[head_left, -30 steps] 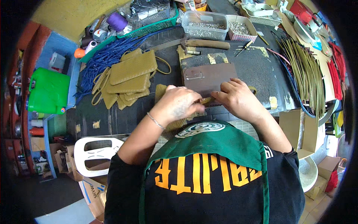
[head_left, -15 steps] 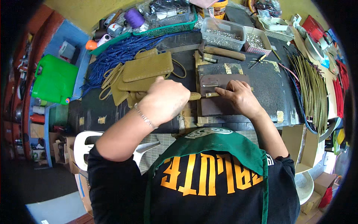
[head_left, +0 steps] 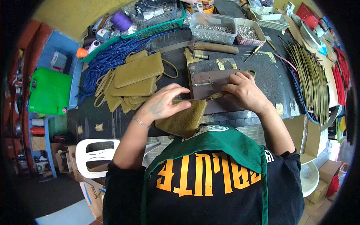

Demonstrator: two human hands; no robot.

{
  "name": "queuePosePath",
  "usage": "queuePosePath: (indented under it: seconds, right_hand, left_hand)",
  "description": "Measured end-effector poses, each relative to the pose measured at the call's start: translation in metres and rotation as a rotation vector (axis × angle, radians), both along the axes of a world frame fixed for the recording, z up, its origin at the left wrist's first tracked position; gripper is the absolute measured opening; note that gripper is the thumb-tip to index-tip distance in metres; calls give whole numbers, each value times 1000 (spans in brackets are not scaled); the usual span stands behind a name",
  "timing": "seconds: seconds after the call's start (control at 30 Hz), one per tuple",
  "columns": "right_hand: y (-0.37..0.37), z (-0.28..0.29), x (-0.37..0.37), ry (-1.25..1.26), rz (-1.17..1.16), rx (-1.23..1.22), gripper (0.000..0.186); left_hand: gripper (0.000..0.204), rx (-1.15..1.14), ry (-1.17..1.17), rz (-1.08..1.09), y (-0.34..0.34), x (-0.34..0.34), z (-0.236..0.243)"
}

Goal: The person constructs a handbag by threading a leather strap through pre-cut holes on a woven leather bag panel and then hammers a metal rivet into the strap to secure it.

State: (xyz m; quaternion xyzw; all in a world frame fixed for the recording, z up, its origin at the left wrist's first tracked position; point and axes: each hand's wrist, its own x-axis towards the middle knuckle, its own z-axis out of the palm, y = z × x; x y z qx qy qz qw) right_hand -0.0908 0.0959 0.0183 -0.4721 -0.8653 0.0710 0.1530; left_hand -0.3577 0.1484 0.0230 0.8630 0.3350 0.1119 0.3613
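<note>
An olive woven pouch stands tilted at the near table edge. My left hand is at its upper left side, thumb and fingers apart, the thumb against or just over the pouch. From the pouch's upper corner a thin strap runs to my right hand, whose fingers are closed on it; the strap's looped end shows beyond the knuckles. Beneath that hand lies a brown board with several small metal pins on it. More olive pouches with straps are stacked left of the board.
A hammer lies behind the board, near a screwdriver-like tool. Farther back are a clear bin of small metal pieces and a smaller box. Blue cords lie left, olive strips right. A white chair stands below left.
My left hand has opened from a fist and moved lower, beside the pouch, which now shows at the near edge. My right hand has closed round the strap. The whole view has shifted slightly.
</note>
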Motion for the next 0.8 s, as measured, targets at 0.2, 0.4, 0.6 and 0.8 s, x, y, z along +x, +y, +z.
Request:
queuePosePath:
  seconds: [0.2, 0.4, 0.6, 0.8]
  right_hand:
    - [-6, 8, -6, -129, 32, 184, 8]
    - [-2, -14, -8, -80, 10, 258, 21]
    - [7, -29, -15, -64, 32, 78, 37]
    - [2, -33, -12, -78, 1, 77, 37]
  left_hand:
    - [47, -73, 84, -7, 0, -2, -38]
    - [28, 544, 469, 11, -19, 6, 22]
    - [28, 636, 883, 62, -45, 17, -7]
    - [23, 70, 725, -167, -21, 11, 5]
